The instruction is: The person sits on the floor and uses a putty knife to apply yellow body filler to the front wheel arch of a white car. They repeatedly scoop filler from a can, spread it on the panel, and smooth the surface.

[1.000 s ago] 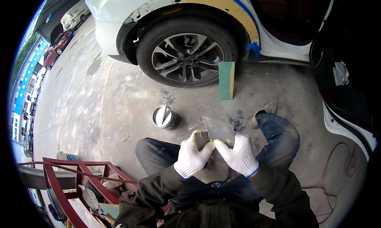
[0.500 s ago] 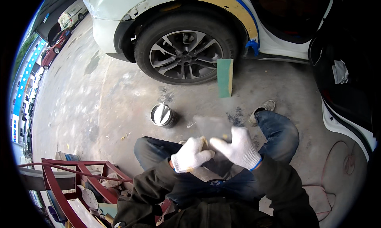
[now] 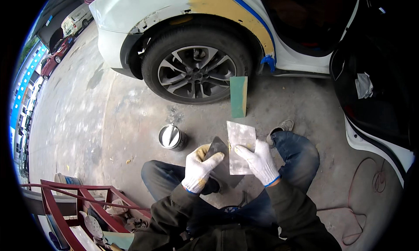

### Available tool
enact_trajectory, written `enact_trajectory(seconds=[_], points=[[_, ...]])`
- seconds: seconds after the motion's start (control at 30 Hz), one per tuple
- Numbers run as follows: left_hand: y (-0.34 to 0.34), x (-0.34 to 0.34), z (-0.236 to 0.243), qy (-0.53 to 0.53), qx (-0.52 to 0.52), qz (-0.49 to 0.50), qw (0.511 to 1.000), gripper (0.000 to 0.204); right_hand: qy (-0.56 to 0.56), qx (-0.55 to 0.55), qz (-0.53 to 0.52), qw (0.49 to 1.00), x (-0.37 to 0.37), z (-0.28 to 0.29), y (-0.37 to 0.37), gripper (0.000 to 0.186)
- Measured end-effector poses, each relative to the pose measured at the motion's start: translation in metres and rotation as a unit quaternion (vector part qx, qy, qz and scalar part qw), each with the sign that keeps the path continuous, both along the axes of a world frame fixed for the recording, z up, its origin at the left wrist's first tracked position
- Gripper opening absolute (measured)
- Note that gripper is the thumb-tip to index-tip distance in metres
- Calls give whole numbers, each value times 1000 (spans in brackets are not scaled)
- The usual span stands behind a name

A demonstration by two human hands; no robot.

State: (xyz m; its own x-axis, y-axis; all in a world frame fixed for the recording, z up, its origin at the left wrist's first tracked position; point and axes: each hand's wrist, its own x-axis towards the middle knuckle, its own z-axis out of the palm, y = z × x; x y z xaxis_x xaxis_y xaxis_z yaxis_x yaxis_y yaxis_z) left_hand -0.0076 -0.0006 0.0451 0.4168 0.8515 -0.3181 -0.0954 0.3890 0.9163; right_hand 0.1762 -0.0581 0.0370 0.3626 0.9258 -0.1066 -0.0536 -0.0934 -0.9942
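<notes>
My left hand [image 3: 200, 169], in a white knit glove with yellowish stains, grips a dark, flat putty spreader [image 3: 223, 161]. The thumb lies on its face. In my gloved right hand [image 3: 261, 160] is a pale grey rectangular spreader plate [image 3: 242, 135], smudged on its face and held upright with the thumb across it. The two plates are side by side, their edges close together; whether they touch, I cannot tell. Ahead of my left hand, a tin [image 3: 172, 137] with a shiny silver top stands on the floor. A green sheet [image 3: 238, 97] stands upright by the car wheel [image 3: 197, 72].
A white car [image 3: 126, 11] with a yellowish filler patch [image 3: 218, 4] and blue masking tape [image 3: 248, 8] stands ahead, its door open at right. A red metal frame [image 3: 100, 207] holding tools is at lower left. A thin red hose [image 3: 349, 207] curls across the floor at right.
The blurred plate in my right hand now stands upright and sharp. My hands have drawn slightly apart, baring the left one's dark spreader. The whole view has shifted, moving the car down and left.
</notes>
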Motion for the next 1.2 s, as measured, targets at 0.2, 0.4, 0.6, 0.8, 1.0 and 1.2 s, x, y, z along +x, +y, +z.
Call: enact_trajectory(seconds=[0.2,0.4,0.6,0.8,1.0,1.2], points=[[-17,25,-20,156,255,51,953,41,84,-12,-160,983,-36,-49,-12,33],[-27,8,-32,316,215,-148,912,33,7,-49,-118,992,-37,-51,-25,30],[-4,3,-21,270,147,-328,893,45,-22,-27,-48,998,-26,-21,-10,28],[-7,18,-24,116,68,-107,985,41,-20,105,-316,943,21,-31,32,28],[4,38,-29,52,29,54,997,35,-4,111,-272,956,-30,-37,3,21],[13,26,-22,90,42,31,995,32,-257,27,-105,960,-48,-69,-49,15]])
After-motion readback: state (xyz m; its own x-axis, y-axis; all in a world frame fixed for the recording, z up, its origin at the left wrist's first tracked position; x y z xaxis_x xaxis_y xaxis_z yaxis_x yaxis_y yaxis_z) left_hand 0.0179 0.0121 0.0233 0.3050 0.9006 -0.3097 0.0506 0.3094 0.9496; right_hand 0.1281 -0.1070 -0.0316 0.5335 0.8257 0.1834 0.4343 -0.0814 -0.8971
